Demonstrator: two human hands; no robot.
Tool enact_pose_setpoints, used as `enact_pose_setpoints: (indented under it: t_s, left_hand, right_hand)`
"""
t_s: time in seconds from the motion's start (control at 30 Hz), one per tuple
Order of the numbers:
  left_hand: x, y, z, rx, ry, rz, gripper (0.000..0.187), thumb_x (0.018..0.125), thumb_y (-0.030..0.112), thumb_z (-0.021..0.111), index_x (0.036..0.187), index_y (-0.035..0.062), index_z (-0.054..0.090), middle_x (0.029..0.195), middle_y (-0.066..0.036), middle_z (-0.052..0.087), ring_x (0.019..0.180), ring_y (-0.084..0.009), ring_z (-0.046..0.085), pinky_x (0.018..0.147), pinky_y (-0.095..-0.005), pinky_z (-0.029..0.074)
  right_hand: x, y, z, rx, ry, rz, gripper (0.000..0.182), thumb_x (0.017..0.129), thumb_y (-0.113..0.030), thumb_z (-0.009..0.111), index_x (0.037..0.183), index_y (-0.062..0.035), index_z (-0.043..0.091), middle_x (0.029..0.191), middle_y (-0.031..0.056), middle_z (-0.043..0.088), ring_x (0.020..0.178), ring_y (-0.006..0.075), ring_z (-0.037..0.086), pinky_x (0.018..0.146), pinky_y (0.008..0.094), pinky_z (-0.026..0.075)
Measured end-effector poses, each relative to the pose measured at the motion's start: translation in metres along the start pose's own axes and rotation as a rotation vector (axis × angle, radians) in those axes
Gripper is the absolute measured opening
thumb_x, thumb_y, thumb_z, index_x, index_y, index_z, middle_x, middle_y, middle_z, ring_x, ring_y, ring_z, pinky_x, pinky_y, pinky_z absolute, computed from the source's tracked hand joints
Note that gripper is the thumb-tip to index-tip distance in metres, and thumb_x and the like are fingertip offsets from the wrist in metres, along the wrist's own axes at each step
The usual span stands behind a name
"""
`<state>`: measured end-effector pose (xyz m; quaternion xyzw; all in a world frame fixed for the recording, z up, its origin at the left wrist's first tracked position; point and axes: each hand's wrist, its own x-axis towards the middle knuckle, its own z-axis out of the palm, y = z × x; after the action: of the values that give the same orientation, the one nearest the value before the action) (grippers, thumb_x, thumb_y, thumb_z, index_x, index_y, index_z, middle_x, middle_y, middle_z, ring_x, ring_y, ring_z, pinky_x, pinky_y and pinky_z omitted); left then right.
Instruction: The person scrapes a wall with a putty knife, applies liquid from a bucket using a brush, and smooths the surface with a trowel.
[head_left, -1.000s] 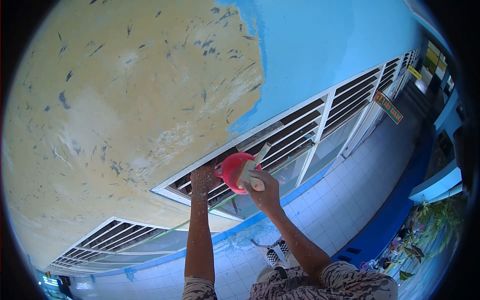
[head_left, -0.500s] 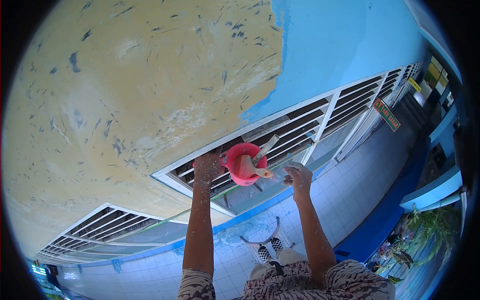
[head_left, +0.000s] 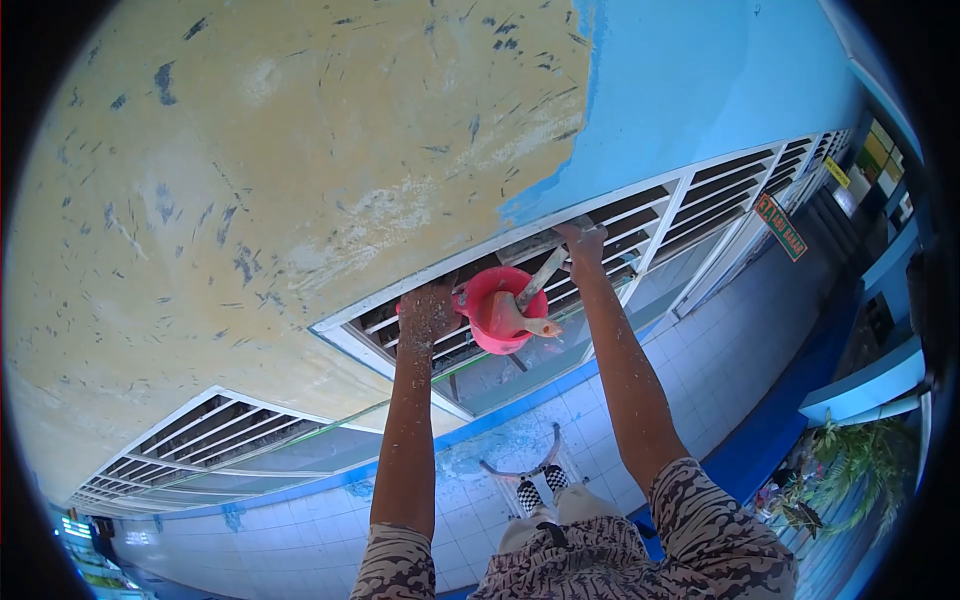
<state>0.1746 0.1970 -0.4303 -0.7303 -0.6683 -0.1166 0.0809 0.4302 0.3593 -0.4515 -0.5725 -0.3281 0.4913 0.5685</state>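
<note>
My left hand point(head_left: 428, 312) is raised to the white louvred vent point(head_left: 640, 235) and holds a red plastic bowl point(head_left: 490, 300) against its slats. In the bowl lie a putty-smeared scraper point(head_left: 520, 322) and a pale wooden handle point(head_left: 545, 275) that sticks out upward. My right hand point(head_left: 583, 242) is stretched up to the vent's upper frame, right beside the tip of that handle. Its fingers curl there, but I cannot tell whether they grip the frame or the handle. Both forearms are speckled with pale dust.
Above the vent, the wall is scraped to yellow-beige plaster point(head_left: 280, 180) with blue paint point(head_left: 700, 80) left at the right. A second vent point(head_left: 230, 440) lies lower left. Far below are white floor tiles point(head_left: 690, 380), my checkered shoes point(head_left: 540, 495), a green sign point(head_left: 780, 228) and plants point(head_left: 850, 470).
My right hand let go of the scraper in the bowl, swung out to the right, then rose to the vent's upper frame. My left hand and the bowl stayed put.
</note>
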Motion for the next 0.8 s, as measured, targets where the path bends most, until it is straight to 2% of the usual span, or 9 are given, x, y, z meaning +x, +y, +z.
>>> enact_pose_setpoints:
  t_s: [0.1, 0.17, 0.2, 0.27, 0.37, 0.5, 0.6, 0.73, 0.8]
  left_hand:
    - [0.0, 0.001, -0.003, -0.001, -0.001, 0.001, 0.085, 0.061, 0.028, 0.078, 0.142, 0.0148, 0.054, 0.141, -0.021, 0.055, 0.134, -0.0415, 0.048, 0.114, -0.0557, 0.035]
    - [0.002, 0.003, -0.007, -0.02, -0.085, -0.045, 0.085, 0.06, 0.027, 0.078, 0.141, 0.0147, 0.055, 0.142, -0.02, 0.055, 0.135, -0.0408, 0.047, 0.114, -0.0557, 0.035]
    - [0.003, 0.004, -0.01, -0.036, -0.167, -0.084, 0.085, 0.059, 0.026, 0.077, 0.141, 0.0146, 0.055, 0.143, -0.019, 0.055, 0.136, -0.0402, 0.046, 0.115, -0.0557, 0.034]
    - [0.001, 0.004, -0.008, -0.016, -0.078, -0.038, 0.085, 0.058, 0.025, 0.077, 0.14, 0.0149, 0.056, 0.143, -0.018, 0.055, 0.137, -0.0397, 0.045, 0.116, -0.0559, 0.033]
    - [0.0, 0.002, -0.002, -0.014, 0.01, -0.007, 0.085, 0.057, 0.025, 0.078, 0.14, 0.0153, 0.057, 0.144, -0.016, 0.055, 0.139, -0.0388, 0.043, 0.117, -0.0562, 0.031]
    - [-0.002, 0.003, -0.003, 0.03, 0.1, 0.031, 0.085, 0.059, 0.026, 0.077, 0.141, 0.0159, 0.056, 0.144, -0.017, 0.054, 0.138, -0.0391, 0.043, 0.116, -0.0565, 0.031]
    - [-0.002, 0.003, -0.003, 0.044, 0.085, 0.028, 0.085, 0.062, 0.027, 0.076, 0.143, 0.0162, 0.054, 0.144, -0.019, 0.054, 0.138, -0.0396, 0.044, 0.115, -0.0572, 0.031]
    - [-0.001, 0.007, -0.009, 0.064, 0.045, 0.004, 0.085, 0.063, 0.027, 0.075, 0.145, 0.0163, 0.052, 0.144, -0.02, 0.053, 0.138, -0.0404, 0.044, 0.115, -0.0578, 0.032]
    - [-0.002, 0.009, -0.013, 0.076, -0.027, -0.018, 0.085, 0.065, 0.033, 0.077, 0.145, 0.016, 0.052, 0.145, -0.02, 0.052, 0.138, -0.0407, 0.044, 0.115, -0.0576, 0.031]
  right_hand:
    - [-0.003, -0.012, 0.005, 0.188, -0.181, 0.159, 0.1, 0.071, -0.009, 0.085, 0.148, -0.0055, 0.022, 0.137, 0.0198, 0.046, 0.109, 0.0328, 0.06, 0.067, 0.0554, 0.057]
    - [-0.006, -0.013, 0.019, 0.239, 0.068, 0.278, 0.08, 0.072, -0.006, 0.083, 0.138, -0.0005, 0.038, 0.125, 0.0177, 0.057, 0.102, 0.028, 0.064, 0.065, 0.0539, 0.058]
    - [-0.004, -0.009, 0.018, 0.242, 0.069, 0.282, 0.08, 0.072, -0.006, 0.083, 0.138, -0.0005, 0.038, 0.125, 0.0177, 0.057, 0.102, 0.028, 0.064, 0.065, 0.0539, 0.058]
    - [-0.001, -0.001, 0.014, 0.414, -0.218, 0.158, 0.064, 0.071, -0.004, 0.082, 0.126, 0.002, 0.051, 0.107, 0.0162, 0.066, 0.091, 0.0258, 0.067, 0.065, 0.0506, 0.06]
    - [0.008, 0.004, 0.011, 0.175, -0.021, 0.093, 0.055, 0.07, -0.002, 0.079, 0.119, 0.0031, 0.056, 0.097, 0.0146, 0.068, 0.083, 0.0279, 0.068, 0.065, 0.0471, 0.061]
    - [0.02, 0.014, -0.008, 0.249, 0.003, 0.179, 0.053, 0.069, 0.0, 0.077, 0.117, 0.0043, 0.055, 0.099, 0.0144, 0.067, 0.083, 0.0289, 0.067, 0.063, 0.0451, 0.06]
    - [0.019, 0.023, -0.032, 0.402, 0.177, 0.201, 0.037, 0.073, -0.004, 0.074, 0.109, -0.002, 0.065, 0.1, 0.0121, 0.067, 0.085, 0.0326, 0.066, 0.069, 0.0539, 0.058]
    - [-0.018, 0.001, -0.096, 0.56, 0.309, 0.027, 0.041, 0.074, 0.0, 0.074, 0.113, 0.0002, 0.058, 0.106, 0.0127, 0.066, 0.086, 0.028, 0.069, 0.072, 0.0438, 0.059]
    - [-0.024, 0.015, -0.138, 0.7, 0.26, -0.068, 0.045, 0.077, 0.002, 0.07, 0.12, 0.001, 0.058, 0.11, 0.0143, 0.066, 0.09, 0.0288, 0.069, 0.078, 0.0422, 0.058]
